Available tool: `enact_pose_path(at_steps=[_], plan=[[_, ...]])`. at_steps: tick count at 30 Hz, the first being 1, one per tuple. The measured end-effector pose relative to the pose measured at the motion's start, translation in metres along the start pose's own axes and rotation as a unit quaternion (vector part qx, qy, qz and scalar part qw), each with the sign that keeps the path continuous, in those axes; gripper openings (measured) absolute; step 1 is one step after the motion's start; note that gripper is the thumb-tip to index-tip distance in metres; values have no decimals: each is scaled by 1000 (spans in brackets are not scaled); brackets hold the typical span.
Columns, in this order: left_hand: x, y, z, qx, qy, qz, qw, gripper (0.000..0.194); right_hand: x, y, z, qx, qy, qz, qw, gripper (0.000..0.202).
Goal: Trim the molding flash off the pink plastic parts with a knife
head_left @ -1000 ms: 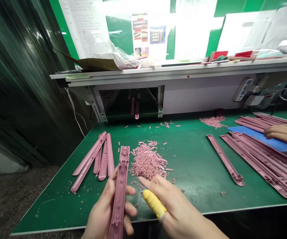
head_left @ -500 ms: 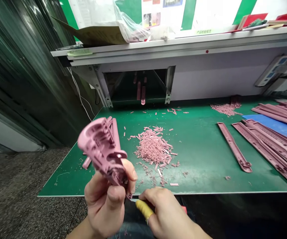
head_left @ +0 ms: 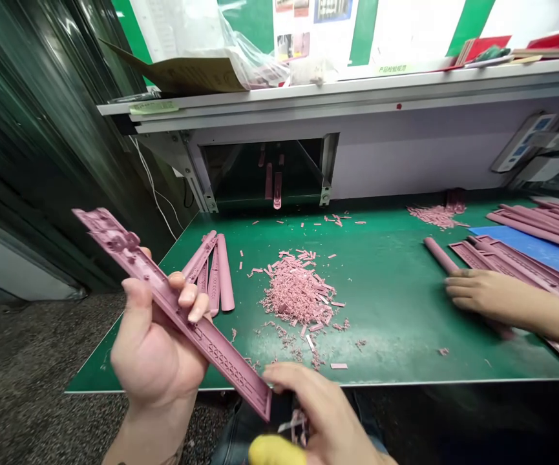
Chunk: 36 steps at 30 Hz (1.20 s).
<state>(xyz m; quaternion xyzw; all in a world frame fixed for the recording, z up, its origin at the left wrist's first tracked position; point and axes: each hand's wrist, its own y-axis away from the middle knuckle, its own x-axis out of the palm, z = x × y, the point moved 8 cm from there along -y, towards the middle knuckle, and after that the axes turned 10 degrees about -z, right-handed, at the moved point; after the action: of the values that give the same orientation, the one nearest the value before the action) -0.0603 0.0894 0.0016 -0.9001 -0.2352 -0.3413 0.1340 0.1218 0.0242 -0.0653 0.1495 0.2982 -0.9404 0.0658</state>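
A long pink plastic part (head_left: 225, 354) slants across the lower left, its ribbed hollow side showing. My left hand (head_left: 163, 336) is wrapped round its middle. At its lower right end is my right hand (head_left: 320, 413), a yellow cover (head_left: 276, 450) on the thumb. The right fingers are curled round a small blade, partly hidden, with pink scraps beside it. Beyond the hands lies a heap of pink shavings (head_left: 298, 290) on the green table (head_left: 380, 290).
Several pink parts (head_left: 225, 274) lie at the table's left. Another person's hand (head_left: 483, 294) touches a pink part (head_left: 439, 255) on the right, near more parts (head_left: 526, 258) and a blue sheet (head_left: 550, 248). A shelf (head_left: 308, 97) spans the back.
The pink part in my left hand has turned from end-on to lengthwise, and that hand has moved left. Another person's hand has come in at the right, and the part there has been turned over.
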Motion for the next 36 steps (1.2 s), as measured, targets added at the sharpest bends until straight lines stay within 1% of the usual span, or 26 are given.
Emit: enact_pose_path(at_steps=[1,2,3,4,5,6,7,8,9,10,11,12,13,15,16,17,18,20,21,25,26,27,29,32,34,36], plan=[[-8,-2,5,1,-27,-22,999,30,2,-2,4,-11,-18,5,1000,28],[-14,-2,4,43,-88,-31,995,35,3,-6,5,-6,-33,9,999,24],[-16,2,-2,120,-168,-24,978,45,1,-10,3,16,-43,11,999,21],[-15,10,-8,211,-247,-4,946,58,-2,-13,-2,50,-51,17,997,20],[-9,24,-14,314,-328,35,890,70,-6,-17,-7,90,-59,26,994,21],[-3,37,-13,381,-381,91,838,75,-12,-20,-12,131,-70,37,988,24],[5,50,-7,422,-424,173,782,70,-17,-21,-16,171,-87,56,980,27],[11,62,2,435,-446,266,736,63,-21,-22,-18,203,-110,80,970,30],[14,70,11,424,-462,357,692,57,-25,-23,-18,224,-133,102,960,32],[14,75,19,407,-482,430,646,54,-30,-23,-17,234,-149,116,954,33],[13,75,23,383,-499,480,612,56,-36,-25,-15,230,-152,119,954,34],[12,71,24,357,-514,508,592,59,-42,-27,-14,212,-137,109,961,34],[11,64,22,336,-532,521,576,61,-49,-29,-12,178,-106,89,974,34],[12,51,18,326,-569,537,531,59,-56,-32,-5,80,-8,52,995,36],[14,49,16,333,-580,550,501,58,-54,-32,0,22,50,47,997,38],[16,47,14,343,-586,559,475,57,-50,-32,5,-35,108,46,992,41],[19,47,13,352,-589,565,457,56,-44,-32,9,-82,162,48,982,43],[25,52,11,357,-579,589,436,58,-33,-35,14,-144,250,47,956,47],[29,53,9,354,-574,596,436,59,-29,-37,16,-162,283,46,944,47],[39,57,0,331,-546,608,472,63,-18,-42,22,-213,330,84,916,41],[40,57,-2,327,-541,609,479,63,-18,-42,22,-219,333,89,913,40],[41,58,-4,326,-536,614,479,63,-18,-42,22,-221,334,90,912,40],[40,62,-5,344,-532,622,460,62,-20,-42,22,-222,333,90,912,40],[37,68,-8,401,-542,601,429,55,-21,-38,24,-241,323,94,910,39],[35,70,-9,422,-553,579,425,51,-22,-37,28,-258,317,83,909,39],[30,73,-8,424,-563,563,431,48,-25,-36,31,-267,311,66,910,42]])
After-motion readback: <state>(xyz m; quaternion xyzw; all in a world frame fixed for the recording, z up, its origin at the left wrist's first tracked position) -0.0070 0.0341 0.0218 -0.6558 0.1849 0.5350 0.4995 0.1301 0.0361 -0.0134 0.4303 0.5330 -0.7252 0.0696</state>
